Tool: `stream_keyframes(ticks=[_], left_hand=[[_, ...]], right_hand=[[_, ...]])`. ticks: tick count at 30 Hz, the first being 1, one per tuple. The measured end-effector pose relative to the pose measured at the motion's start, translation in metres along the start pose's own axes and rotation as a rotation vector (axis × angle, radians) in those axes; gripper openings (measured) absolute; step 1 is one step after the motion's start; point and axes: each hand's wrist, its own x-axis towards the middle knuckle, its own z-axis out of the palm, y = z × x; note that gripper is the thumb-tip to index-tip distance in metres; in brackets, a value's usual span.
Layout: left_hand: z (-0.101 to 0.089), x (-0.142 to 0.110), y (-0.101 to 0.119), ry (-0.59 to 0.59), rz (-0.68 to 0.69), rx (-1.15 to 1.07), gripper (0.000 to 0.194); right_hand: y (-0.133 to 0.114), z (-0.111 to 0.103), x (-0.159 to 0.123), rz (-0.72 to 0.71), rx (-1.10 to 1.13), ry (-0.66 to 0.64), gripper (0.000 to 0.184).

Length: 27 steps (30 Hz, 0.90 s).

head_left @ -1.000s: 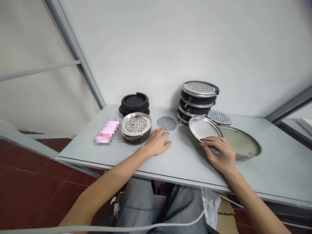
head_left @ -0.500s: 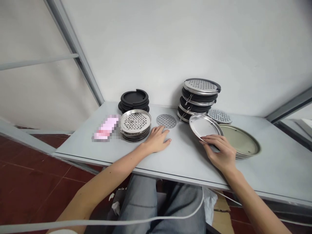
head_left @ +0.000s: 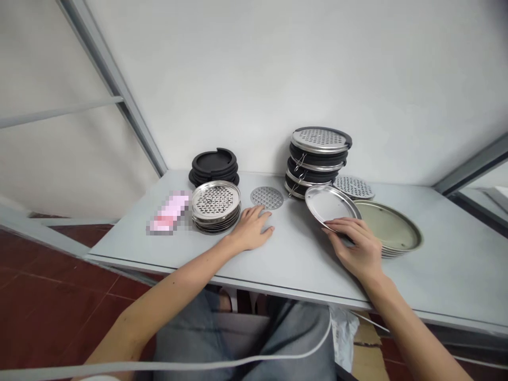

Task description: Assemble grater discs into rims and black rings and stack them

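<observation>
My right hand [head_left: 357,246] pinches the near edge of a round, shiny metal plate [head_left: 329,203], which is tilted above the table. Fingers spread, my left hand [head_left: 252,228] rests on the tabletop and holds nothing. Just beyond its fingertips lies a flat perforated metal disc [head_left: 266,197]. To its left is a stack of round metal grater plates [head_left: 216,202]. Partly behind my right hand stands a stack of larger, greenish metal plates [head_left: 391,225].
Black round holders [head_left: 214,163] are piled at the back left. A tall stack of black rings and grater plates with wire clips [head_left: 319,159] stands by the wall. Another perforated disc [head_left: 354,187] lies beside it. A pixelated pink item [head_left: 169,211] lies left. A white cable [head_left: 222,364] crosses my lap.
The camera view has shifted slightly, and my legs have moved apart under the table. Both hands keep nearly the same place, the right one still holding the metal plate.
</observation>
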Motion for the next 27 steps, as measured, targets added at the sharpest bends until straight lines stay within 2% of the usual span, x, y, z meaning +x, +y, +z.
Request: stream_keyframes(ticks=[5, 9, 12, 16, 22, 27], left_hand=[[0.004, 0.000, -0.003, 0.030, 0.017, -0.006, 0.044], [0.006, 0.000, -0.005, 0.052, 0.013, -0.043, 0.042], [0.006, 0.000, -0.007, 0.098, 0.020, -0.102, 0.038], [0.008, 0.002, -0.012, 0.158, 0.000, -0.272, 0.043], [0.006, 0.005, -0.013, 0.169, -0.144, -0.482, 0.045], [0.002, 0.006, -0.008, 0.167, -0.105, -0.427, 0.042]], right_hand=[[0.000, -0.002, 0.001, 0.006, 0.008, 0.055, 0.013], [-0.011, -0.005, -0.001, -0.085, 0.046, 0.066, 0.019], [-0.028, -0.004, -0.003, -0.190, 0.039, -0.019, 0.024], [-0.045, 0.005, -0.006, -0.302, 0.088, -0.170, 0.023], [-0.047, 0.010, -0.006, -0.198, 0.176, -0.344, 0.016], [-0.050, 0.004, -0.001, -0.122, 0.226, -0.545, 0.006]])
